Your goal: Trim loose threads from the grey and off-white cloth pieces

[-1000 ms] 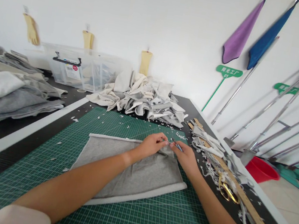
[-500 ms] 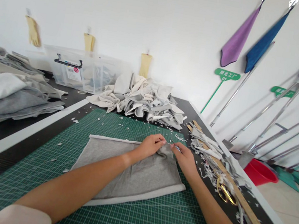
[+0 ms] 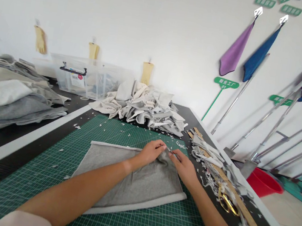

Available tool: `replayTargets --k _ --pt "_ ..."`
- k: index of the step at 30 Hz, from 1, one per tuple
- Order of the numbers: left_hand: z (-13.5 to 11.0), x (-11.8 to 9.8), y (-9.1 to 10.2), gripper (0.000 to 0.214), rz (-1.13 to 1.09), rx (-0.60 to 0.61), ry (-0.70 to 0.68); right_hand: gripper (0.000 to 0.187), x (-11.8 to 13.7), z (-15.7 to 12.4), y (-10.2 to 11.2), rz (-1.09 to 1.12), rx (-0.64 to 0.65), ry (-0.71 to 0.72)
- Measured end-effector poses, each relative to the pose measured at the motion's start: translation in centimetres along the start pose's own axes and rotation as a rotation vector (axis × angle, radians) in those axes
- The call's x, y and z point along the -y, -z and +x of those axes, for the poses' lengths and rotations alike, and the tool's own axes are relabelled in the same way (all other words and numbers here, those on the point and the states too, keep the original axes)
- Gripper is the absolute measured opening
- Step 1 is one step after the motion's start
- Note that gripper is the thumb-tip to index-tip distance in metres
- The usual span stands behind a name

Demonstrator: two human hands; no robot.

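Observation:
A grey piece of fabric (image 3: 126, 174) with pale edges lies spread on the green cutting mat (image 3: 50, 185). At its far right corner the cloth is bunched and lifted a little. My left hand (image 3: 152, 151) pinches that edge between thumb and fingers. Close on the right, my right hand (image 3: 184, 166) is closed around a thin, pen-like tool (image 3: 175, 155), its tip side pointing toward the left fingertips. The tool's exact kind is too small to make out. Both forearms reach across the fabric and hide parts of it.
Behind the mat sits a heap of grey and white cloth pieces (image 3: 152, 107), beside a clear plastic box (image 3: 93, 81). More stacked fabric (image 3: 12, 102) lies at left. On the right are gold-handled scissors (image 3: 226, 205), a wooden strip (image 3: 254, 221) and scraps. A red bucket (image 3: 263, 182) stands beyond the table.
The view has tilted up slightly, so everything sits lower. Both hands remain at the same corner; the right hand has shifted slightly closer to the left fingertips.

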State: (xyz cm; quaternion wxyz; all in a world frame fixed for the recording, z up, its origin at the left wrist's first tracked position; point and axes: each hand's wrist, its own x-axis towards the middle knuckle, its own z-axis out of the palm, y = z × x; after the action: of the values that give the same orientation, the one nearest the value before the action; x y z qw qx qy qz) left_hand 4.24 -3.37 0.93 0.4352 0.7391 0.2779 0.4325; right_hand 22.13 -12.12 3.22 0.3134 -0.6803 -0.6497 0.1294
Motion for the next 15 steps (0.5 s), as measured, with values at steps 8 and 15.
replayTargets --k 8,15 --pt "0.1 0.06 0.1 0.025 -0.043 0.016 0.026 0.036 0.18 -0.39 0.35 -0.079 0.013 0.028" --pt "0.3 0.28 0.29 0.024 -0.019 0.065 -0.017 0.038 0.53 -0.4 0.38 -0.097 0.015 0.021"
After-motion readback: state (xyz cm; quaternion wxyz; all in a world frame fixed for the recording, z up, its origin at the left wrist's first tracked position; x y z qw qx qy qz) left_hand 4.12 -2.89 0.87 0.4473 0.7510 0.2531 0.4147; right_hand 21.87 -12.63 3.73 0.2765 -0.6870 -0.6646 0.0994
